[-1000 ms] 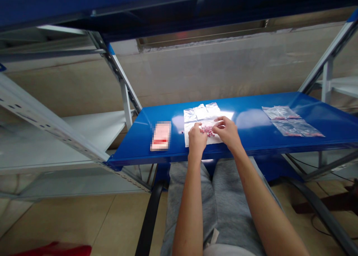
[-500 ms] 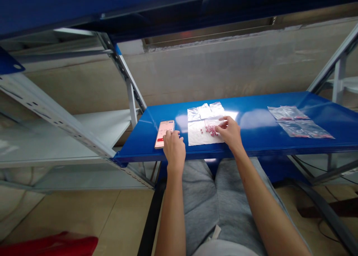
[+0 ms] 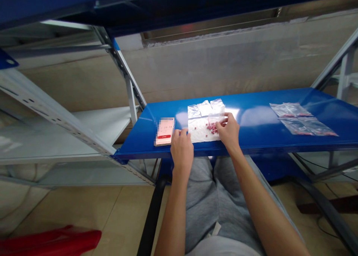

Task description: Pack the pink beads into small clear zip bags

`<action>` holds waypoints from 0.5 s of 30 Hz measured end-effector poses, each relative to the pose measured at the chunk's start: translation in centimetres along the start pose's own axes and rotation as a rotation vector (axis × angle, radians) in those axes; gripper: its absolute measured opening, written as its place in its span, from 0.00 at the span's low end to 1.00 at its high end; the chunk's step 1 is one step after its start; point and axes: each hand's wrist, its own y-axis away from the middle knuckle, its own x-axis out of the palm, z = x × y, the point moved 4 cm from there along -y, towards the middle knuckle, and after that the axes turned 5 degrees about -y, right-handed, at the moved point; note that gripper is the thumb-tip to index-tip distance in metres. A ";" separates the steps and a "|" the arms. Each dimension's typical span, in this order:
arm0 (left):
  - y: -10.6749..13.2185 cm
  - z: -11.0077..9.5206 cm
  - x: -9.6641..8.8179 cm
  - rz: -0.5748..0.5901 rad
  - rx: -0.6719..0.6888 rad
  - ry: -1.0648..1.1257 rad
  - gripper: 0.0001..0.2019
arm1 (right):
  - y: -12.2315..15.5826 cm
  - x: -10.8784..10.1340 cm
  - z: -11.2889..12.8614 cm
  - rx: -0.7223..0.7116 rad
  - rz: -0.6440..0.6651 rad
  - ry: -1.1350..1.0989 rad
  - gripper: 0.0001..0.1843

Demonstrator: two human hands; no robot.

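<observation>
Blue shelf edge (image 3: 251,149) runs beneath the left hand (image 3: 181,151) and right hand (image 3: 228,131).

The left hand (image 3: 181,153) and right hand (image 3: 229,131) are bare, as are both forearms. Heather-grey sweatpants (image 3: 207,200) cover the legs at lower centre, with a small pale tag (image 3: 216,228) near the waist, just above a white top (image 3: 215,247).

Two bare forearms reach forward and slightly inward from below. The left hand (image 3: 181,148) rests palm down with its fingers loosely curled. The right hand (image 3: 228,131), just apart from it, angles inward, thumb and fingertips pinched together.
</observation>
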 end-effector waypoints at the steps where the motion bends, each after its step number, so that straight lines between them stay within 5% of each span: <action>1: 0.5 -1.0 0.4 0.026 0.051 0.048 0.13 | 0.2 0.2 0.2 0.003 -0.007 -0.021 0.19; 5: 1.4 -4.1 2.2 0.120 0.146 0.076 0.11 | 0.5 0.7 0.5 0.028 0.023 -0.108 0.20; 10: 0.7 -4.7 3.0 0.179 0.120 0.062 0.08 | 0.4 0.8 -0.3 0.065 0.061 -0.158 0.18; 13: 2.4 -3.2 2.3 0.065 0.056 0.176 0.08 | 0.4 0.9 -0.8 0.071 0.073 -0.164 0.17; 15: 4.8 -0.8 1.7 -0.117 -0.160 0.252 0.10 | 0.4 0.9 -0.9 0.079 0.075 -0.164 0.17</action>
